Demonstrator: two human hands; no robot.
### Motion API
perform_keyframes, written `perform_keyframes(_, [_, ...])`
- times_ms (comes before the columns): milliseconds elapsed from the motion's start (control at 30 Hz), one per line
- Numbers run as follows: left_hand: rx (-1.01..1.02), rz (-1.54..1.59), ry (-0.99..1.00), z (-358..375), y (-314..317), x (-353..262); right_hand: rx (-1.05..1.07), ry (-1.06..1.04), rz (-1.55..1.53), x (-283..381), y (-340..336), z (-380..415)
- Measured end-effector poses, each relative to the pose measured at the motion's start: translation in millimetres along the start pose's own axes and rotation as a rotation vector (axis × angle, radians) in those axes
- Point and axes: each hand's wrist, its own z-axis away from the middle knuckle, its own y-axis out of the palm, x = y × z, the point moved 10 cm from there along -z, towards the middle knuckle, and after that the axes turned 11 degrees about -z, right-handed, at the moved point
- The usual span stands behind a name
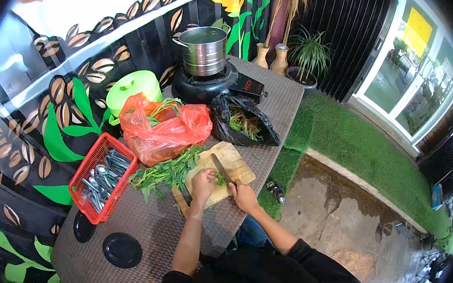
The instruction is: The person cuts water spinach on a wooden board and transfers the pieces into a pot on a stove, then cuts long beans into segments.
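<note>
Cutting step, by the look of it: greens under the knife. Right hand (pixel 242 194), grip closed round the handle of the kitchen knife (pixel 220 166), blade lying over the wooden cutting board (pixel 240 171), angled away from the body. Left hand (pixel 203 185), fingers curled at the small clump of greens (pixel 220 178) beside the blade; can't tell whether that grip pinches it or just steadies it. Clump is on the board, near the middle. Long leafy stems (pixel 169 172) spread on the tabletop (pixel 155 215) off the board's left side, some overlapping its edge.

Around: red plastic bag (pixel 156 137) and black plastic bag (pixel 241 129), greens in both; red basket (pixel 93 204) of cutlery; steel pot (pixel 204 52) on the portable stove (pixel 200 87), back of the tabletop.

Next move, my judgement: calls for left fingertips tucked clear of the edge, clump held firm, knife kept level and controlled.
</note>
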Motion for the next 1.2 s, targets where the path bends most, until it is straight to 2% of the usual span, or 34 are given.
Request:
perform_keyframes(67, [-0.222, -0.231, 0.172, -5, -17, -8, -0.011, 0.013, -0.023, -2, -4, 0])
perform_keyframes(100, [-0.221, -0.230, 0.172, -6, -18, -12, -0.030, 0.025, -0.008, -4, -7, 0])
perform_keyframes(167, [-0.282, -0.400, 0.381, 0, -18, -42, -0.048, 0.038, 0.009, -5, -9, 2])
perform_keyframes(400, [-0.092, -0.392, 0.313, 2, -5, -30, -0.071, 0.085, -0.007, -13, 15, 13])
perform_keyframes(567, [0.033, -0.137, 0.063, 14, -2, -11, -0.046, 0.139, 0.000, -13, 20, 14])
perform_keyframes(700, [-0.010, -0.221, 0.200, 20, -11, -28, -0.033, 0.178, -0.029, -16, 20, 17])
perform_keyframes(900, [0.018, -0.185, 0.172, 18, 1, -20, -0.002, 0.144, -0.065, -19, 30, 15])
perform_keyframes(967, [-0.023, 0.139, 0.041, 18, -1, -5, 0.021, 0.103, -0.082, -21, 36, 13])
perform_keyframes(1033, [-0.037, 0.164, 0.019, 16, 2, 5, 0.085, 0.114, -0.282, -25, 42, 12])
perform_keyframes(1167, [-0.113, 0.094, 0.027, 16, -6, 1, 0.120, 0.093, -0.367, -20, 34, 11])
perform_keyframes(1200, [-0.114, 0.093, 0.028, 16, -9, -7, 0.165, 0.158, -0.435, -9, 26, 15])
